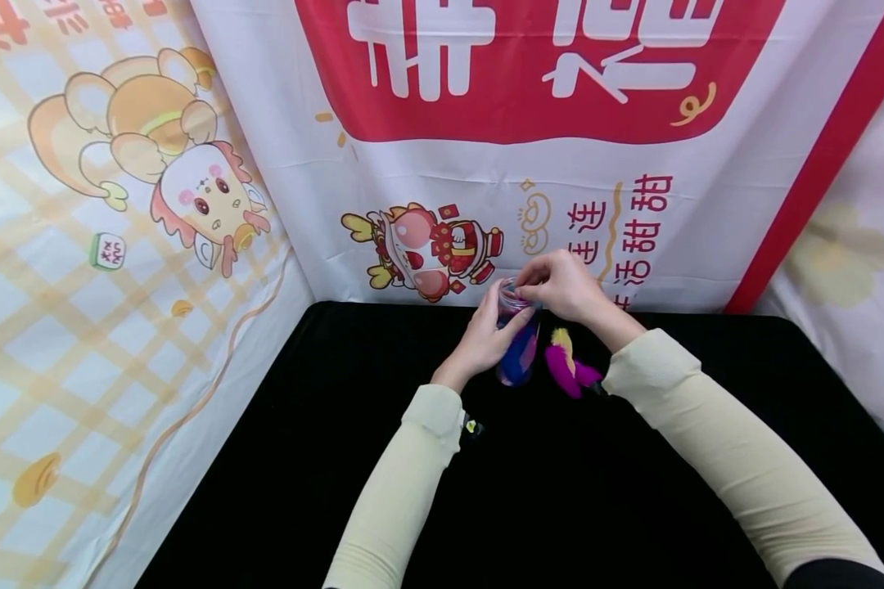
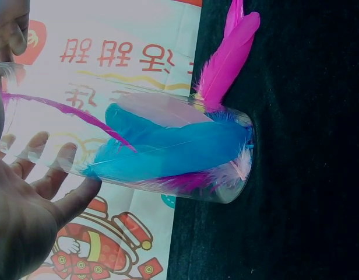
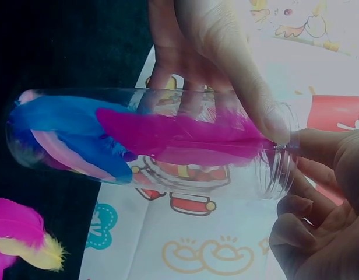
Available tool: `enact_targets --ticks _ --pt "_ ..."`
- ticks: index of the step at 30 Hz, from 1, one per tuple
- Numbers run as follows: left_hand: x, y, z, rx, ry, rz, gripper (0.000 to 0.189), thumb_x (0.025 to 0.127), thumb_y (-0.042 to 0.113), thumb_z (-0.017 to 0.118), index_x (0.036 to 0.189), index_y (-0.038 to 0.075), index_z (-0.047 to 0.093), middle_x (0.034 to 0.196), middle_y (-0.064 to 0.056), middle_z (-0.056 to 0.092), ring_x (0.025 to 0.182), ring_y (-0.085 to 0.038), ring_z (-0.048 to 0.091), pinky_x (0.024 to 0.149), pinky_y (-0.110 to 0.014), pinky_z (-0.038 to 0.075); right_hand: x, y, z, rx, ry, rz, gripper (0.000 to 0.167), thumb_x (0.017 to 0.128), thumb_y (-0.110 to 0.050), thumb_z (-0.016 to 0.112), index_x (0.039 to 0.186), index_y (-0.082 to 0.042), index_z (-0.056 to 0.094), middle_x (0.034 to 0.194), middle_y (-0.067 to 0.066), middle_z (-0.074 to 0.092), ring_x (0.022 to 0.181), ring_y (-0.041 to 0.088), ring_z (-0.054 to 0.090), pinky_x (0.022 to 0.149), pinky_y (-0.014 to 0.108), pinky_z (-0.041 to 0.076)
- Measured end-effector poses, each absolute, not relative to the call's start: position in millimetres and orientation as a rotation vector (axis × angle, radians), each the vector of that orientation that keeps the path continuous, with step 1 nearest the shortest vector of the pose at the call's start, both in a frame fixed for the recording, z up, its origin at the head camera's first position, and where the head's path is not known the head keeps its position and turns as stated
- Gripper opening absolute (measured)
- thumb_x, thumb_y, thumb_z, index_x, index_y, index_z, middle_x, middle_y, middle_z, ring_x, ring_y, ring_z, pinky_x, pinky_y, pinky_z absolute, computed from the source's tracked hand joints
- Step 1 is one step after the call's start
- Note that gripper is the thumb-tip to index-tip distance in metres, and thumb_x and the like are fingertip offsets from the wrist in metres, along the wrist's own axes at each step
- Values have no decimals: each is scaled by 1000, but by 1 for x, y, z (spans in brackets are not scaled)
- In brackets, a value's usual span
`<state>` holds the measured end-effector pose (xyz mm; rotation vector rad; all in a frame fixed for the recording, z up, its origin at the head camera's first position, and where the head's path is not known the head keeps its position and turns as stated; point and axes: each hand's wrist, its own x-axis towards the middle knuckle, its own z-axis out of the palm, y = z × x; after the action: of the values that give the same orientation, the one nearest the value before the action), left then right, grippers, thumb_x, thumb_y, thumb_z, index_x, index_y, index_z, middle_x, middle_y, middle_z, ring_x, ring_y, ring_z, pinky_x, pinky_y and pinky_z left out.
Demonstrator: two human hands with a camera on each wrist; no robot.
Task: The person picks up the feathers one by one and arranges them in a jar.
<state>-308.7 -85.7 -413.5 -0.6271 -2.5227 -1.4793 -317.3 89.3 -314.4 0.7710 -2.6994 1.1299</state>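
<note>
A clear glass jar (image 1: 517, 353) stands on the black table, with blue, pink and purple feathers (image 2: 168, 149) packed towards its bottom. My left hand (image 1: 484, 334) grips it near the top, thumb on the near side and fingers around the far side. At the threaded mouth my right hand (image 1: 566, 286) pinches the end of a magenta feather (image 3: 185, 137), whose length lies inside the jar. Its tip reaches the blue feathers (image 3: 69, 122) in the right wrist view. Beside the jar lie loose magenta feathers (image 1: 562, 372) and a yellow one (image 1: 562, 339).
A printed white cloth (image 1: 427, 164) with red lettering hangs close behind the jar. Another patterned cloth (image 1: 103, 327) hangs at the left. The black table (image 1: 560, 499) stretches towards me beneath both forearms. A small dark object (image 1: 473, 427) shows beside the left sleeve.
</note>
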Motion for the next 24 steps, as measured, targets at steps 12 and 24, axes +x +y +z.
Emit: enact_targets --ticks 12,24 --pt "-312 -87 -416 -633 -2527 -1490 71 103 52 56 158 18 26 148 -9 44 134 -22 49 114 -44 40 -317 86 -308 634 -2696 1144 10 88 -14 81 91 -5 81 85 10 77 82 24 72 72 37 56" --pt "-311 -88 -414 -620 -2559 -1489 76 103 56 53 161 20 21 154 -11 40 139 -23 45 115 -43 38 -319 93 -305 720 -2807 1103 19 97 -15 70 103 0 79 99 16 77 93 30 72 85 47 56"
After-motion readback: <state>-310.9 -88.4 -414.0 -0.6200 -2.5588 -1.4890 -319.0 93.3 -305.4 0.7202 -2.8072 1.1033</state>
